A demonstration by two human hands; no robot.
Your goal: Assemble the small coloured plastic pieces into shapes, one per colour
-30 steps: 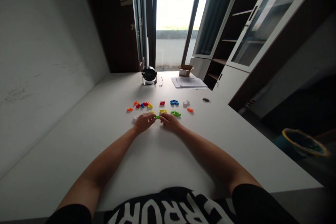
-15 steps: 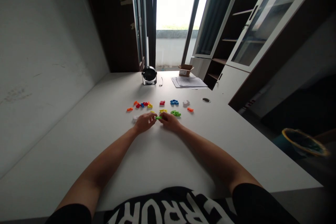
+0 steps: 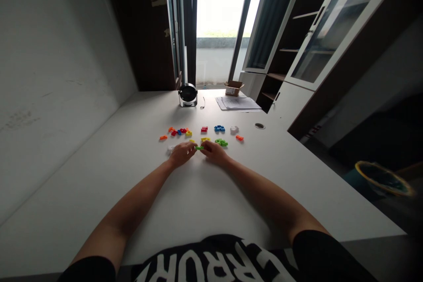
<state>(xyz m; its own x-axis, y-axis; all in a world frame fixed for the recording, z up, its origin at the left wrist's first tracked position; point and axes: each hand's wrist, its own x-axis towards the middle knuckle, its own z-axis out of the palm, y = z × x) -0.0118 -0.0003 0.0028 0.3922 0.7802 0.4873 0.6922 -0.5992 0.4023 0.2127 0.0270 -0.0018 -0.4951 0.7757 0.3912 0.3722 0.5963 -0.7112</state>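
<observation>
A small green plastic piece point(image 3: 199, 148) is held just above the white table between my two hands. My right hand point(image 3: 214, 153) pinches its right end between thumb and fingers. The fingertips of my left hand point(image 3: 183, 153) are closed at its left end. Behind my right hand lie a yellow piece point(image 3: 205, 139) and more green pieces point(image 3: 221, 142). A white piece point(image 3: 170, 149) is partly hidden by my left hand. Further back are a red piece point(image 3: 204, 129), a blue piece point(image 3: 219, 128) and a white piece point(image 3: 234, 129).
Several orange, red, blue and yellow pieces lie in a loose cluster point(image 3: 180, 131) at the left. An orange piece point(image 3: 239, 138) lies at the right, near a round cable hole point(image 3: 259, 126). A black round device point(image 3: 188, 95), papers point(image 3: 239, 103) and a cardboard box point(image 3: 234, 88) stand at the back.
The fingers of my left hand have drawn closer together at the green piece. My right hand keeps its pinch, almost unmoved; the other pieces lie as before.
</observation>
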